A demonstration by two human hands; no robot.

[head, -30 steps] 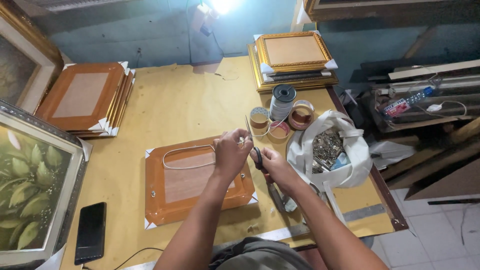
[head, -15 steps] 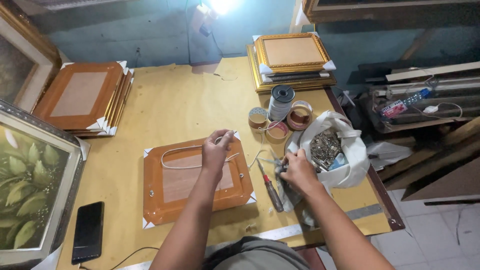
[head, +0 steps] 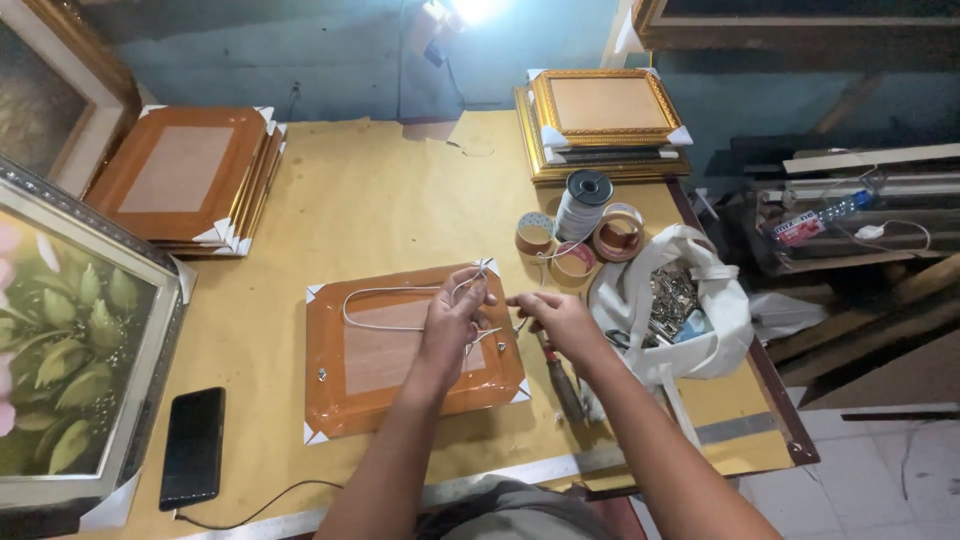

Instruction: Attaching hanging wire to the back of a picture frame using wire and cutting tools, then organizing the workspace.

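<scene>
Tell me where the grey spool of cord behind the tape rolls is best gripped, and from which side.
Probably around its cylindrical side wall, from above. The spool stands upright on the table, its top flange facing up. Tape rolls crowd its near and lower sides, and stacked gilt frames sit just behind, so hands have little room to come in sideways.

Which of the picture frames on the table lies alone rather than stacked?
The orange-brown frame lying back up under both hands; the others sit in stacks at the table's far corners.

painting (head: 70, 350) cut off left — bag (head: 680, 310) contents unclear
</scene>
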